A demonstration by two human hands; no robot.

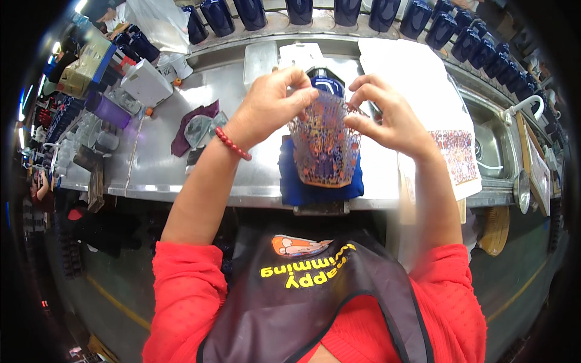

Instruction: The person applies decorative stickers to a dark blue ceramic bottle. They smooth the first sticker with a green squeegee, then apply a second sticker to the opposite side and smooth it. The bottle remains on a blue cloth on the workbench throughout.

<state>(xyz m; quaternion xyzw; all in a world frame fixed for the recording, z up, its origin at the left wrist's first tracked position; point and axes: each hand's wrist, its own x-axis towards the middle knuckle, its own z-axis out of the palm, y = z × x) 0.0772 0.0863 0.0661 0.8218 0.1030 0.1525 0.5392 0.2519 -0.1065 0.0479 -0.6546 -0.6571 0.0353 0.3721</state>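
A patterned decal film (330,136), lacy and see-through with orange and dark motifs, hangs over a dark blue glass bottle (324,81). My left hand (269,103) pinches the film near its upper left edge. At the film's right edge is my right hand (393,115), its thumb and fingers curled about the edge. Below them a blue cloth (290,181) lies at the counter's front. The film hides most of the bottle, so I cannot tell how much of it touches the glass.
Dark blue bottles (299,11) line a rack along the back. White paper (387,66) and a patterned decal sheet (454,157) lie right, beside a sink (493,136). To the left are a purple cloth (181,136), a white box (145,85) and a purple bottle (108,110).
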